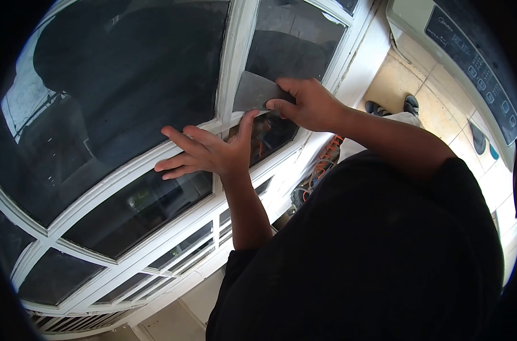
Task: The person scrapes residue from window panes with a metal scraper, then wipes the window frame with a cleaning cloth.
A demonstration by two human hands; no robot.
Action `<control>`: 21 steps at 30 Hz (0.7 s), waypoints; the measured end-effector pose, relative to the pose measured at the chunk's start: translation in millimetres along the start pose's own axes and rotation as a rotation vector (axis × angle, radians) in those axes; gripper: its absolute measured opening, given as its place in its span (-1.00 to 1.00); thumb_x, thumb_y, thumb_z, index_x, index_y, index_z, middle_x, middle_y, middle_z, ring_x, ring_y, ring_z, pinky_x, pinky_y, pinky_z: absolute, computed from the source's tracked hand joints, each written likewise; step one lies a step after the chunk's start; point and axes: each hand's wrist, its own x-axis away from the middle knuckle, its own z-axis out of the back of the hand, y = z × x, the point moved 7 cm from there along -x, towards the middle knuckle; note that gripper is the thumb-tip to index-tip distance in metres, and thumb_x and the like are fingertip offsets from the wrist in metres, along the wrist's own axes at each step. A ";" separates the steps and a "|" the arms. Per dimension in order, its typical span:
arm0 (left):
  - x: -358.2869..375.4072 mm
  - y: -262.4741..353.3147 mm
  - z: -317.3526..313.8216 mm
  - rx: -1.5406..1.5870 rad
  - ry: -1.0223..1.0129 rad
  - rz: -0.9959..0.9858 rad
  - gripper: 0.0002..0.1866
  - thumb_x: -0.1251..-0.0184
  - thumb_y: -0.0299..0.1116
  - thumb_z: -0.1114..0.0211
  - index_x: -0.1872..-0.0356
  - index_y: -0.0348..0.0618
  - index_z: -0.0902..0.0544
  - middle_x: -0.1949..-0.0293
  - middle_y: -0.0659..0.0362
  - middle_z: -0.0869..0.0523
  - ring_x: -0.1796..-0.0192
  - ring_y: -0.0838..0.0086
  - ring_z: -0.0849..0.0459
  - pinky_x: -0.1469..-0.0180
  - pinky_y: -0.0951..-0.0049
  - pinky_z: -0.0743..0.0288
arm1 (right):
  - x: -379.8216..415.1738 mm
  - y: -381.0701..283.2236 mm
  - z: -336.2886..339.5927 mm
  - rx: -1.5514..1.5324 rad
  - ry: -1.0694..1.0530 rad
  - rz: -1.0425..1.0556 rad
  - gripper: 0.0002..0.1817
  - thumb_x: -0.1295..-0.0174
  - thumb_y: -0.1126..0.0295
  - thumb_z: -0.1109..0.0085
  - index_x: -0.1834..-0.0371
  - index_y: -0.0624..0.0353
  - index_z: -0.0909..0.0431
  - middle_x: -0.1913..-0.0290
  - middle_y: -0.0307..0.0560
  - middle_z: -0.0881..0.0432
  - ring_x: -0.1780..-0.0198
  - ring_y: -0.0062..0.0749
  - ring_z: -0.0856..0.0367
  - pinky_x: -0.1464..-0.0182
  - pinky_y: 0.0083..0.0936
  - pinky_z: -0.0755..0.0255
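My right hand [308, 105] pinches a thin, stiff-looking grey sheet [255, 93], like sandpaper, between thumb and fingers at its right edge. The sheet lies over the lower part of a small glass pane [289, 51], its lower edge along the white crossbar and its left side by the upright bar. My left hand [213, 152] is open, fingers spread, in front of the white window frame [229, 68] just below the sheet. Its raised thumb ends right at the sheet's lower edge.
A large dark pane [150, 68] with reflections fills the left. A Midea appliance with a control panel [468, 62] stands at upper right. Orange cables [330, 149] lie by the frame's base. Shoes [410, 104] and a slipper [478, 138] are on the tiled floor [440, 113].
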 end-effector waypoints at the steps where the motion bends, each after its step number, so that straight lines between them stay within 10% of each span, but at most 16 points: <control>1: -0.5 0.5 -0.4 -0.002 -0.003 -0.001 0.43 0.21 0.72 -0.11 -0.58 0.04 0.27 -0.56 -0.16 0.09 -0.47 -0.46 0.57 -0.21 -0.58 0.75 | -0.7 1.8 -0.3 -0.004 0.000 -0.001 -0.77 -0.33 0.29 -0.26 0.22 0.26 -0.55 0.46 -0.07 -0.68 0.42 -0.50 -0.64 0.33 -0.46 -0.47; 21: 0.2 0.5 -0.7 -0.009 -0.018 0.025 0.43 0.18 0.72 -0.07 -0.57 -0.06 0.27 -0.55 -0.12 0.03 -0.47 -0.48 0.57 -0.22 -0.58 0.75 | 1.8 6.1 0.8 0.015 0.049 0.015 -0.71 -0.32 0.21 -0.26 0.28 0.25 -0.54 0.50 -0.02 -0.67 0.41 -0.36 -0.71 0.30 -0.38 -0.51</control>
